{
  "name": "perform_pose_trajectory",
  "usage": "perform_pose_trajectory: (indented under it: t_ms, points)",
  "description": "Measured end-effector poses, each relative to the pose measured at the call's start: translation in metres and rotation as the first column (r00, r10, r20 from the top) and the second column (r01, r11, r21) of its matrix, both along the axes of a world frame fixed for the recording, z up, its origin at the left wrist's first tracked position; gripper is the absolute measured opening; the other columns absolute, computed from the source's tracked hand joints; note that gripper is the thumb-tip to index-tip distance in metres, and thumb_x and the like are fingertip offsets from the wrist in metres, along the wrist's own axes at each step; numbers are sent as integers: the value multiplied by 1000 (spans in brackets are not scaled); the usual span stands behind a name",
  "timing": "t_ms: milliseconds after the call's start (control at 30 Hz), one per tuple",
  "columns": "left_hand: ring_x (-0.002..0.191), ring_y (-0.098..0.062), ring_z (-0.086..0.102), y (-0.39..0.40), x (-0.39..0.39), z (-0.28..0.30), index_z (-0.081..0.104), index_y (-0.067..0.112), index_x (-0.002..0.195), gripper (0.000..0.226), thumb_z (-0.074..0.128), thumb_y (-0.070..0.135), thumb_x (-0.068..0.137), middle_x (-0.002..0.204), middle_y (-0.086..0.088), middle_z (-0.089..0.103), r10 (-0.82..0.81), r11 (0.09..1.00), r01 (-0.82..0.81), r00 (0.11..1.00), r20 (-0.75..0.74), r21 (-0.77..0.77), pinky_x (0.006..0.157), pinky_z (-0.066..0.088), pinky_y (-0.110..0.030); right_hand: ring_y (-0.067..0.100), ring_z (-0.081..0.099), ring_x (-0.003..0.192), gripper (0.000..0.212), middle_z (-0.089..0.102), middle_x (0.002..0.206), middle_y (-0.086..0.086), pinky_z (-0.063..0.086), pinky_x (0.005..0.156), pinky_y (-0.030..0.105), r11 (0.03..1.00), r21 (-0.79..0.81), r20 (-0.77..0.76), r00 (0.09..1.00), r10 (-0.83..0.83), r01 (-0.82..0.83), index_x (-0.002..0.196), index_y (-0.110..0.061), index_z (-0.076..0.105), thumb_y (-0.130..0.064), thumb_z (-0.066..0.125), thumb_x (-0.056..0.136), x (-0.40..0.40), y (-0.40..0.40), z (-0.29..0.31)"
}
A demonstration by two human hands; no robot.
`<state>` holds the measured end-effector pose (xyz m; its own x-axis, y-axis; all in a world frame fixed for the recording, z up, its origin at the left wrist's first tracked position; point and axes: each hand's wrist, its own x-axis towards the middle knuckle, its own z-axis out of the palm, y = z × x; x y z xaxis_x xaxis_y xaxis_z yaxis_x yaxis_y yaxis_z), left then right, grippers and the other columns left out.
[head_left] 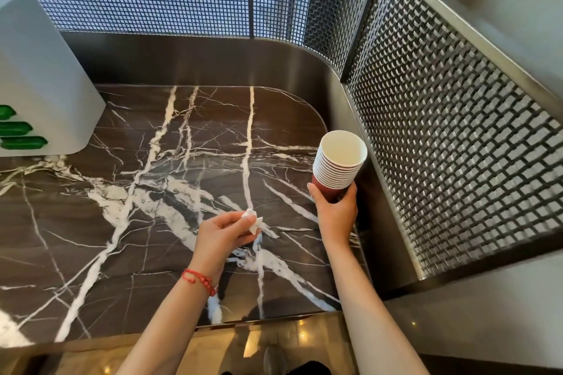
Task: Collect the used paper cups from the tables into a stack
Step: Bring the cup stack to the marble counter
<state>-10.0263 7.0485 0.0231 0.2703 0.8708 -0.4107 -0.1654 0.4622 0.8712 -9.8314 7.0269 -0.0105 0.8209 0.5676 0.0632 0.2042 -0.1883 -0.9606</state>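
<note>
Right hand (335, 207) grips the base of a stack of paper cups (338, 161), fingers curled round the red bottom cup; the stack is held upright above the right edge of the counter (122, 222), near the metal mesh panel (457, 146). Left hand (222, 234) pinches a crumpled white tissue (253, 219) between thumb and fingers, above the dark, white-veined marble. A red bracelet (199, 280) sits on the left wrist. A grey unit with green parts (39, 85) stands at the counter's far left.
</note>
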Motion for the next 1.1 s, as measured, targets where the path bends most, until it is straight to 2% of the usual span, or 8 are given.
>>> perform_pose_trajectory:
  t_ms: [167,300,400,567,767,867,1100]
  points:
    - [71,-18,71,-8,-9,1,75,13,71,11,68,7,78,72,-7,74,-8,1000,8,1000,5,7,59,55,-19,21,45,128,78,45,142,9,38,108,40,998,-48,-72,997,42,-45,142,-8,35,-24,76,77,-8,-20,1]
    - [69,-17,71,-21,-19,1,73,9,77,7,67,6,80,72,-8,74,-21,1000,21,1000,14,14,59,56,-19,19,42,131,64,45,142,7,35,109,36,990,-125,-3,998,68,-67,139,-10,40,-25,68,85,-20,-46,3]
    - [69,-16,71,-33,-28,-1,71,4,85,7,67,6,80,72,-7,74,-27,1000,27,1000,6,7,59,56,-20,18,40,132,58,45,143,5,32,110,33,962,-225,92,980,179,-155,139,-13,42,-29,64,87,-30,-74,5]
    - [70,-16,71,-61,-45,-5,71,6,82,5,68,8,79,77,-9,72,-14,1000,14,1000,-3,-24,57,54,-18,12,30,137,62,40,146,0,17,107,17,866,-418,308,854,419,-274,142,-14,38,-38,60,89,-53,-127,3]
    - [74,-20,72,-102,-66,-10,72,9,80,3,69,11,79,79,-9,74,2,1000,-3,999,-37,-17,59,55,-18,20,32,139,60,41,147,6,17,111,27,790,-552,506,646,571,-267,141,-10,40,-40,56,91,-75,-176,-2]
    - [75,-19,72,-126,-76,-14,73,10,80,4,69,11,79,79,-9,74,19,1000,-20,999,-43,-16,60,55,-18,22,33,139,60,42,147,7,15,112,28,763,-583,534,576,619,-279,141,-9,40,-39,56,91,-83,-197,-7]
    - [76,-19,72,-194,-87,-43,75,15,75,7,70,14,80,80,-9,75,75,996,-80,991,-112,-46,61,55,-19,22,33,139,61,40,148,8,18,113,31,690,-644,496,506,705,-331,142,-9,38,-40,54,92,-87,-251,-33]
